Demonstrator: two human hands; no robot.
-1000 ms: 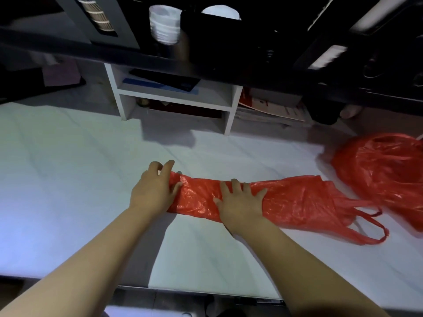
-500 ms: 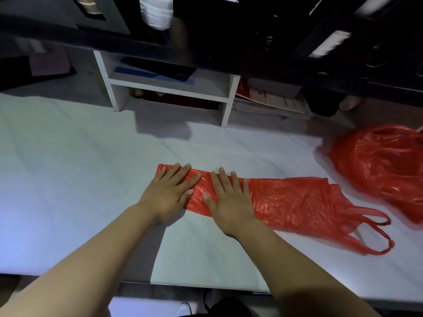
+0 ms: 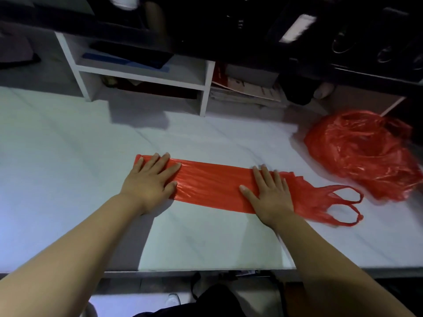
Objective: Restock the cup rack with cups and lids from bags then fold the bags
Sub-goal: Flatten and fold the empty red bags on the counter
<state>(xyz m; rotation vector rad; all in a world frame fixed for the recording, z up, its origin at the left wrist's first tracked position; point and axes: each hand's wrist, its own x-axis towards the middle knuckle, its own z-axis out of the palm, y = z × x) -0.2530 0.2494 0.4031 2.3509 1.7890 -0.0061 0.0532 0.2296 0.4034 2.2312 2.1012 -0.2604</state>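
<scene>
A red plastic bag (image 3: 212,183) lies flattened into a long strip across the white counter (image 3: 68,156), its two handle loops trailing off to the right. My left hand (image 3: 151,179) presses flat on the strip's left end with straight fingers. My right hand (image 3: 267,193) presses flat near the right end, just before the handles. A second red bag (image 3: 364,154) sits crumpled at the far right of the counter. The cup rack overhead is dark and blurred; a pale stack of cups (image 3: 124,2) shows at the top edge.
A white shelf unit (image 3: 142,72) with dark flat items stands at the back of the counter, with papers and booklets (image 3: 247,88) beside it. A black overhead structure (image 3: 229,26) runs along the top. The counter's front edge (image 3: 206,269) is close to my body.
My right hand has slid rightward along the bag toward the handles, smoothing it into a flatter, longer strip. My left hand has stayed pressing on the left end.
</scene>
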